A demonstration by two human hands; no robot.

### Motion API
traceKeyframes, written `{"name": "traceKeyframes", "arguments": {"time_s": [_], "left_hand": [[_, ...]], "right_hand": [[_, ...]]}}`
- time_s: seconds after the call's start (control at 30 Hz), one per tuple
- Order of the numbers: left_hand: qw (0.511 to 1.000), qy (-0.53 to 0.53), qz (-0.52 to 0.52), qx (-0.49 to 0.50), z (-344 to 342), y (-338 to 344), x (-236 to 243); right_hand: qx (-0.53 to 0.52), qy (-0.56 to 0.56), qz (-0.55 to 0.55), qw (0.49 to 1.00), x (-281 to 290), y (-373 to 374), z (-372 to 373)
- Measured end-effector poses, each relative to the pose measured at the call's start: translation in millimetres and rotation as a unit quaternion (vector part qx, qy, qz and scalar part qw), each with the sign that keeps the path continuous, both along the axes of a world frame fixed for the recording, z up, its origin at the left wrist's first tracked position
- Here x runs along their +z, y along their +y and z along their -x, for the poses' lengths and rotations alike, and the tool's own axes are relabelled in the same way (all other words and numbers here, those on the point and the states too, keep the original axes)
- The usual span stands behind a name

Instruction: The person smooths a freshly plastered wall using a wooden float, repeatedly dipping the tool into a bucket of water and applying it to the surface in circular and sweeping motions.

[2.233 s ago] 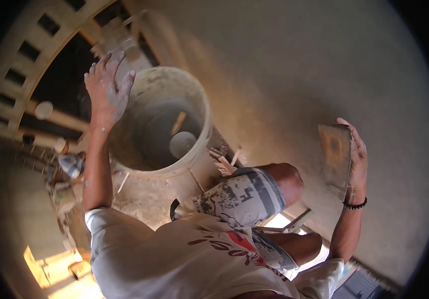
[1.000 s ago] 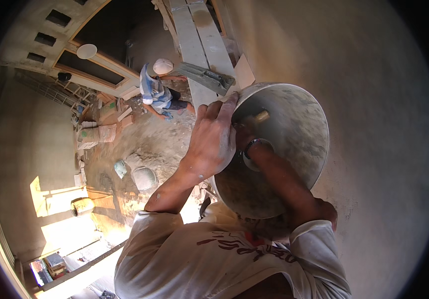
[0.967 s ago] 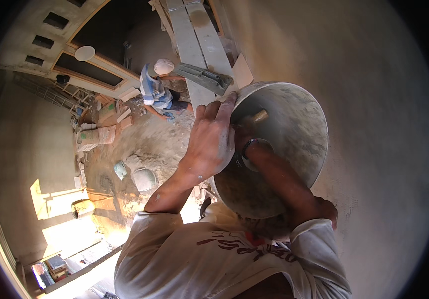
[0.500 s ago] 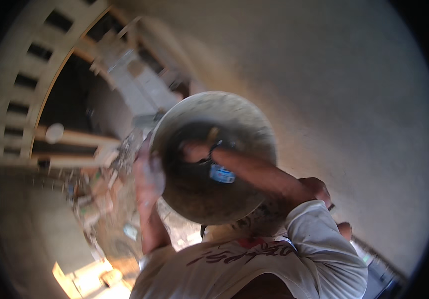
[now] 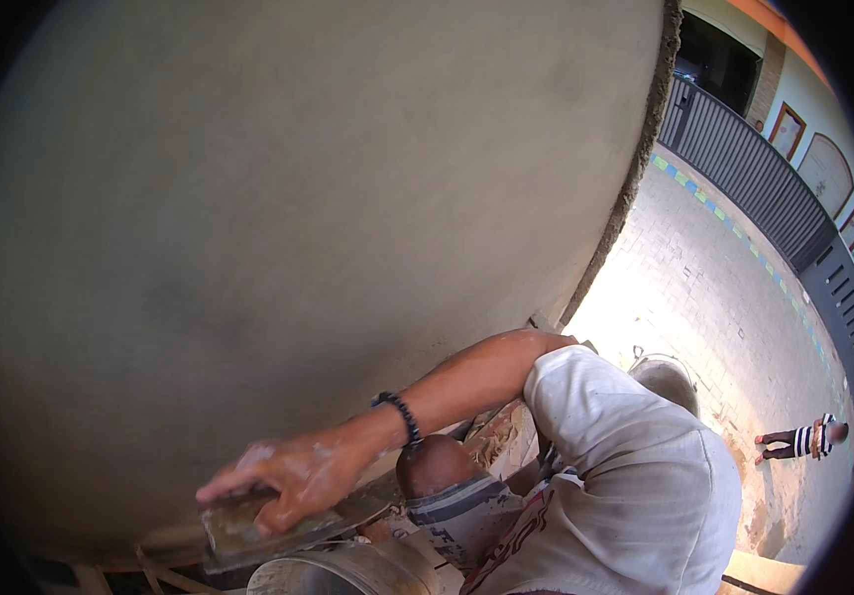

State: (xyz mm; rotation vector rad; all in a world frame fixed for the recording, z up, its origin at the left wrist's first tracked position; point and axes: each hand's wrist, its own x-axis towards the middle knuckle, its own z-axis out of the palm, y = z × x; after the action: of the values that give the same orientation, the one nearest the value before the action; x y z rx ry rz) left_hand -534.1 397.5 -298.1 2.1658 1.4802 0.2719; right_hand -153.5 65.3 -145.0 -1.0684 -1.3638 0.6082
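Observation:
My right hand (image 5: pixel 283 478), wearing a black bead bracelet and smeared with grey mortar, grips a flat plastering float (image 5: pixel 248 531) low on the left. The float lies flat against the bottom of a large, smooth grey plastered wall (image 5: pixel 298 218) that fills most of the view. My right arm reaches down to it from my white-sleeved shoulder (image 5: pixel 595 407). My bent knee (image 5: pixel 432 464) sits just right of the hand. My left hand is out of sight.
A grey bucket rim (image 5: pixel 347 573) shows at the bottom edge under the float. A round mortar pan (image 5: pixel 667 380) lies behind my shoulder. On the paved ground at right stands a person in a striped shirt (image 5: pixel 801 438), with a dark metal fence (image 5: pixel 744 164) beyond.
The view has swung from the bucket to the wall. My right hand, earlier inside the bucket, now presses the float on the wall; my left hand has left the view.

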Motion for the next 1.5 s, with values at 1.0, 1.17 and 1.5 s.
{"name": "traceKeyframes", "arguments": {"time_s": [1.0,1.17,1.5], "left_hand": [[0.534,-0.174,-0.600,-0.570,-416.8,-339.3,257.5],[0.433,-0.283,-0.681,-0.519,-445.2,-367.7,262.9],[0.412,-0.347,-0.712,-0.451,-500.8,-365.3,247.0]], "right_hand": [[-0.939,-0.159,-0.114,0.283,-107.9,-422.4,-190.8],[-0.947,0.069,-0.200,0.241,-133.9,-476.5,-189.0],[-0.937,-0.007,-0.214,0.277,-116.8,-464.9,-195.6]]}}
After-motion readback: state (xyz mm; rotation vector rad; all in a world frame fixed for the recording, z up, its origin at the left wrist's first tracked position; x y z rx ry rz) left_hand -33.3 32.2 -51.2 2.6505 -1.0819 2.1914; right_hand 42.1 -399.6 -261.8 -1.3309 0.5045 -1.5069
